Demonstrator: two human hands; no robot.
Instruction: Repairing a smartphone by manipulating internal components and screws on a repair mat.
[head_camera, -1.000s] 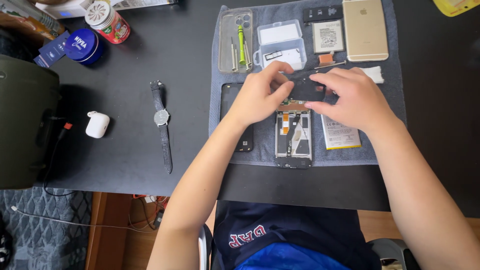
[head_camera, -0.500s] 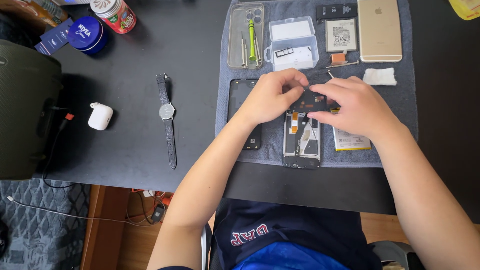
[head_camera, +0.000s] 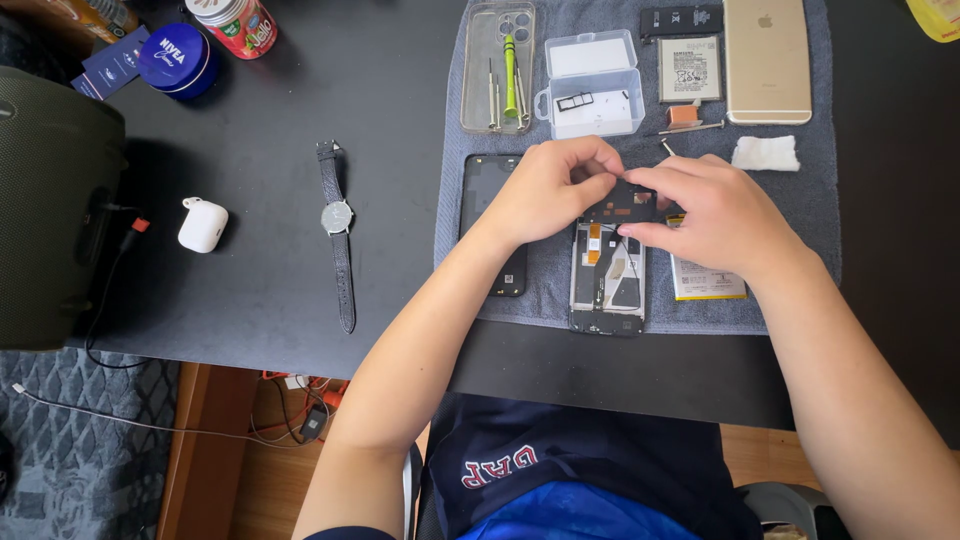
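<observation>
Black matte counter (head_camera: 300, 260) carries all items. A grey cloth mat (head_camera: 800, 200) covers its far right part. A large dark green rounded case (head_camera: 45, 200) stands at the left edge.

On the mat, an opened black phone frame with exposed orange and grey internals (head_camera: 607, 285) lies at the near edge, centre. A black flat phone panel (head_camera: 485, 200) lies just left of it, partly under the left forearm. A gold smartphone lying face down (head_camera: 767, 60) sits at the far right. A clear plastic phone case holding small tools (head_camera: 497, 65) and a clear hinged plastic box (head_camera: 592, 85) lie at the far side.

Left hand (head_camera: 545, 190) and right hand (head_camera: 715, 210) meet over the frame's far end. Both sets of fingers are pinched on a small black rectangular component board (head_camera: 622, 203), held just above or against the frame; contact with the frame cannot be told.

A black-strapped wristwatch (head_camera: 337, 235) lies on bare counter, left of the mat. A white earbud case (head_camera: 202, 224) lies further left.
</observation>
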